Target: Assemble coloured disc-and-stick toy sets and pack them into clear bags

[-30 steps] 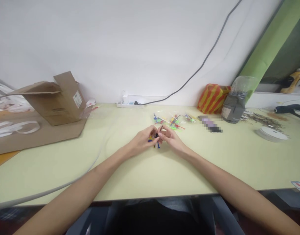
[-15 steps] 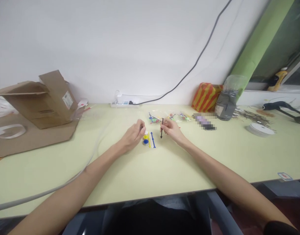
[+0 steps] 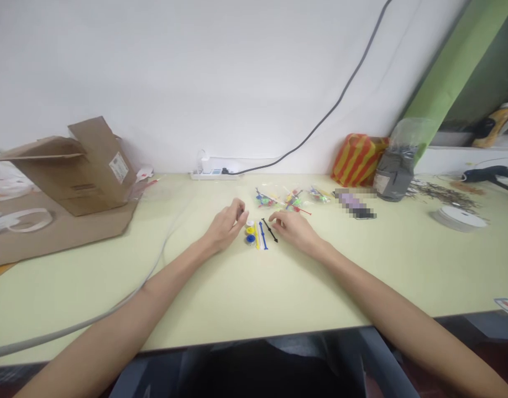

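Observation:
My left hand [image 3: 228, 225] is closed, thumb against bent fingers, around a small dark piece that is mostly hidden. Just right of it, round plastic pieces lie in a column: a white one [image 3: 250, 224], a yellow one [image 3: 250, 230] and a blue one [image 3: 250, 239]. Beside them lie thin arrow-shaped strips: a yellow arrow [image 3: 256, 237], a white arrow [image 3: 260, 239], a blue arrow [image 3: 263, 236] and a slanting black arrow [image 3: 270, 230]. My right hand [image 3: 294, 228] hovers close to the black arrow, its fingers loosely curled and apart, holding nothing visible.
Clear bags of colourful plastic parts [image 3: 293, 200] lie behind the hands. A cardboard box [image 3: 92, 179] stands at left, and a grey cable [image 3: 125, 301] crosses there. At right are a striped bag [image 3: 357, 160], a blurred-out phone-like item [image 3: 355, 204] and a white spool [image 3: 459, 217].
The black arrow, upright in my right hand before, now lies on the table right of the blue arrow. My right hand has let go. The view has shifted slightly left.

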A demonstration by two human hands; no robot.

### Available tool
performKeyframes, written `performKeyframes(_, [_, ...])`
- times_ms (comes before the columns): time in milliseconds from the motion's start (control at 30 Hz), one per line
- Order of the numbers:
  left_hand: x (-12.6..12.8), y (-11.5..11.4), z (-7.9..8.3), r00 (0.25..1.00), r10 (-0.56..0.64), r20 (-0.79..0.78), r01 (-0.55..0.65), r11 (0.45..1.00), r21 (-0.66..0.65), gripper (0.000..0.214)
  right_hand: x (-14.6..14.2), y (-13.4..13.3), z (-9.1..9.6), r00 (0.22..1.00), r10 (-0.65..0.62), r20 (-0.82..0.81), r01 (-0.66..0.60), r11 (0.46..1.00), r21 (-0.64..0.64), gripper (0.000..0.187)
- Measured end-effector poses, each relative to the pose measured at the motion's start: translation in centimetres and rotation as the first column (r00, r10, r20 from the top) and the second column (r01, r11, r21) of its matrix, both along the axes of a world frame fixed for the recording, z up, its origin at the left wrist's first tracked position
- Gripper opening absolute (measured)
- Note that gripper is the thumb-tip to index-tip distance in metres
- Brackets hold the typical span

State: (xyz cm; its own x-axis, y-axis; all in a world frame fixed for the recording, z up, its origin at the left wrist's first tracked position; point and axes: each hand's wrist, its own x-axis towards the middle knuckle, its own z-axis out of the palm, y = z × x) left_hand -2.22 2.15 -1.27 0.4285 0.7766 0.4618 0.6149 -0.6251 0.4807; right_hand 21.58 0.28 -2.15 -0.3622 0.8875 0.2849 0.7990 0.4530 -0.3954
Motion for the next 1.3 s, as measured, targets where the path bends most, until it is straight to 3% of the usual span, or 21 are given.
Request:
performKeyframes(267, [0.1, 0.1, 0.0, 1.0, 0.002, 0.028, -0.001, 1.0, -0.03, 0.02, -0.5, 1.2, -1.2, 0.993, 0.09, -0.073, -0.09, 0.996, 0.001, 0.013])
performKeyframes(500, [0.1, 0.1, -0.1, 0.999, -0.012, 0.031, 0.013, 0.999, -0.033, 0.021, -0.7, 0.3, -0.4, 0.986, 0.067, -0.153, -0.057, 0.996, 0.067, 0.012])
performKeyframes(667, [0.0, 0.3, -0.4, 0.999, -0.018, 0.037, 0.019, 1.0, -0.025, 0.02, -1.4, 0.1, -0.4, 0.967, 0.122, -0.225, -0.095, 0.988, 0.125, 0.01])
performKeyframes(1300, [0.2, 0.2, -0.2, 0.999, -0.024, 0.033, 0.025, 0.999, -0.046, 0.021, -3.1, 0.6, -1.1, 0.965, 0.166, -0.204, -0.145, 0.983, 0.111, 0.01])
